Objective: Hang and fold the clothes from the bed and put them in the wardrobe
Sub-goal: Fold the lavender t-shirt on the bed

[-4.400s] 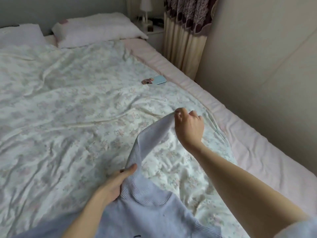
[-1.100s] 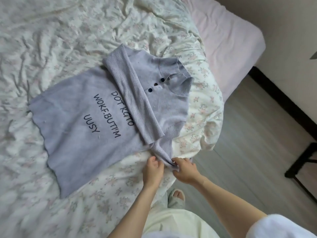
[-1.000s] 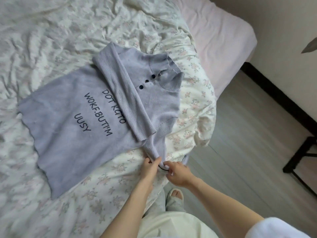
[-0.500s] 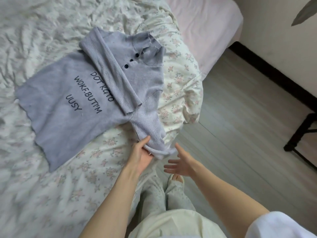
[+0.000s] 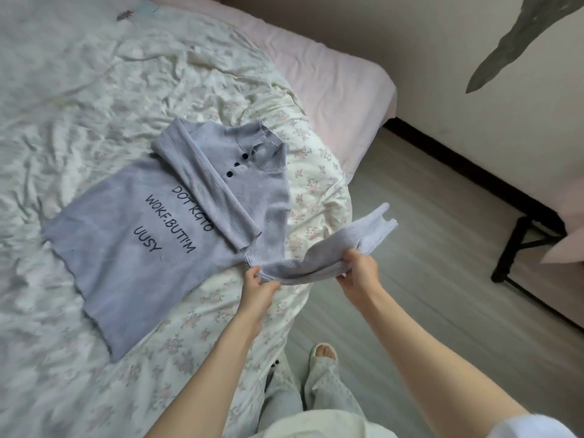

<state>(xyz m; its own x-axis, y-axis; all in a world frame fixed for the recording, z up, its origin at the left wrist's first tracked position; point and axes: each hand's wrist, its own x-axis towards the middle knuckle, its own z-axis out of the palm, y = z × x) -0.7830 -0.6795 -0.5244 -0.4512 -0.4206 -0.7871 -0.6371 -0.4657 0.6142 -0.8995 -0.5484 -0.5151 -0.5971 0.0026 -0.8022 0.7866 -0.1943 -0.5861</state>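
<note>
A lilac knit sweater [image 5: 132,248] with dark lettering and dark buttons lies face up on the bed's floral duvet [image 5: 79,105], near the bed's corner. One sleeve is folded diagonally across the chest. The other sleeve [image 5: 319,257] is lifted off the bed and stretched out past the edge, its cuff pointing right. My left hand [image 5: 257,287] pinches this sleeve near the shoulder. My right hand [image 5: 360,273] grips it nearer the cuff.
The pink mattress [image 5: 331,80] corner shows beyond the duvet. Grey wood floor [image 5: 426,311] lies to the right, with a black metal stand leg [image 5: 521,248] on it. A small blue object [image 5: 143,7] lies far up the bed. My slippered foot [image 5: 324,352] stands by the bed.
The hanging sleeve has been raised from the bed edge and pulled out to the right; my right hand, open half a second ago, now grips it. The view has shifted back.
</note>
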